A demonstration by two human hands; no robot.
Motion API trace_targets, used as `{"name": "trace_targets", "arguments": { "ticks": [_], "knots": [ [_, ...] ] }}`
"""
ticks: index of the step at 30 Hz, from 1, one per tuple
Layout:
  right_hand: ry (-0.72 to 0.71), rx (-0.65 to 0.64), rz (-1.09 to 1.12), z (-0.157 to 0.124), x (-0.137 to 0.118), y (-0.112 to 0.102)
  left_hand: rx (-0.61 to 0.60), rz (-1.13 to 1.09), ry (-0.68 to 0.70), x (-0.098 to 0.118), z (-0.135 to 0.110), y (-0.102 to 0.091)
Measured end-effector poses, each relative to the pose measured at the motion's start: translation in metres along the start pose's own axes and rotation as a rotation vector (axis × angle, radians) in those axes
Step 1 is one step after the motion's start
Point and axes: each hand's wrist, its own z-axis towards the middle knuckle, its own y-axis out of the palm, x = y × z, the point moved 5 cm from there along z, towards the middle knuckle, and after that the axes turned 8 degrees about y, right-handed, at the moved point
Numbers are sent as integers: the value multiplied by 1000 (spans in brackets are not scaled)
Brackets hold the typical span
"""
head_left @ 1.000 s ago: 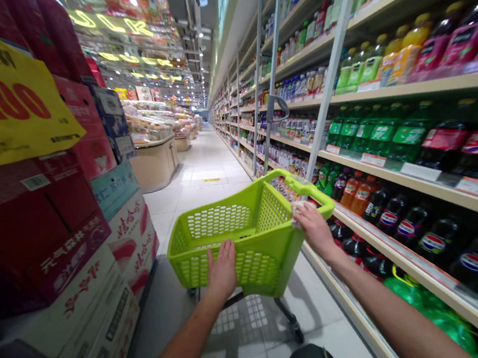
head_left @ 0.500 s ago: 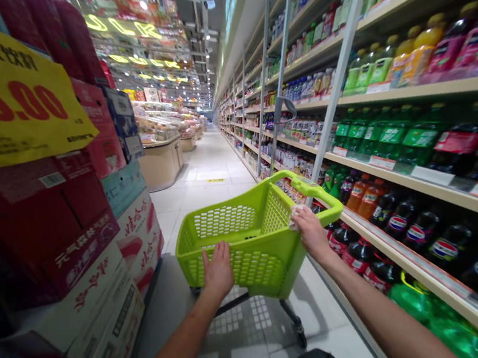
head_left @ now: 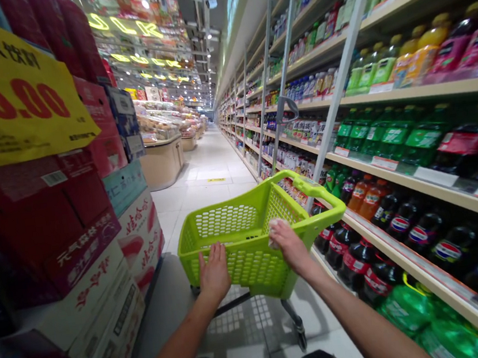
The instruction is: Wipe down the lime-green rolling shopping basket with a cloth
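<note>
A lime-green plastic shopping cart [head_left: 250, 267] with perforated sides stands sideways in front of me. My left hand [head_left: 213, 272] is closed over its near rim, left of the middle, fingers hooked over the top edge. My right hand [head_left: 288, 245] is shut on a crumpled white wipe [head_left: 273, 232], which it presses to the same rim farther right. Part of the wipe is hidden under the fingers. The cart's handle [head_left: 326, 200] rises at the right, with neither hand on it. Inside the basket I make out only bare green plastic and a small dark marking.
Shelves of soft-drink bottles [head_left: 429, 132] run along the right, close to the handle. Stacked drink cartons [head_left: 87, 221] stand on the left under a yellow price sign [head_left: 14, 90]. A tiled aisle [head_left: 220, 164] leads ahead past a wooden display counter [head_left: 162, 162].
My right hand has moved left along the near rim with the wipe, away from the handle corner. My left hand keeps its place on the rim.
</note>
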Motion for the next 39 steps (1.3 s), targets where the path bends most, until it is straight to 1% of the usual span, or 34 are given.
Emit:
{"name": "trace_targets", "arguments": {
  "ticks": [2, 3, 4, 5, 8, 10, 11, 13, 16, 19, 22, 24, 27, 29, 31, 33, 35, 37, 39],
  "knots": [
    [-101, -64, 50, -5, -22, 15, 12, 5, 36, -1, 0, 0],
    [-124, -71, 61, -7, -27, 17, 14, 11, 35, -4, -1, 0],
    [-120, -58, 60, -7, -26, 16, 13, 17, 17, -9, -2, 0],
    [-93, -28, 48, -7, -20, 11, 12, 24, -10, -14, -3, 0],
    [48, 81, 0, -5, 11, -12, -1, 36, -78, -26, -6, 0],
    [99, 101, -5, -5, 22, -17, 0, 36, -89, -27, -6, 0],
    [98, 91, 4, -5, 22, -15, 5, 35, -98, -26, -7, -1],
    [72, 66, 31, -5, 14, -3, 19, 33, -105, -24, -7, -3],
    [59, 61, 49, -3, 6, 15, 24, 31, -73, -20, -10, -4],
    [81, 52, 52, 3, 17, 23, 28, 19, -58, -15, -13, -2],
    [131, 45, 62, 7, 28, 26, 36, 5, -45, -4, -16, 0],
    [148, 41, 69, 7, 20, 33, 29, 2, -33, 8, -18, 0],
    [109, 7, 93, 0, -15, 54, 11, 3, 10, 25, -21, -2],
    [68, -20, 127, -7, -39, 65, -8, -3, 80, 29, -24, -4],
    [51, -36, 161, -11, -47, 69, -30, 2, 104, 20, -29, -3],
    [88, -33, 172, -13, -39, 65, -53, 28, 42, 0, -36, 1],
    [158, -23, 163, -14, -25, 58, -72, 50, 4, -16, -43, 7],
    [198, -19, 166, -18, -24, 55, -67, 52, 16, -20, -48, 15],
    [160, -24, 193, -25, -40, 56, -38, 51, 22, -15, -50, 20]
  ]
}}
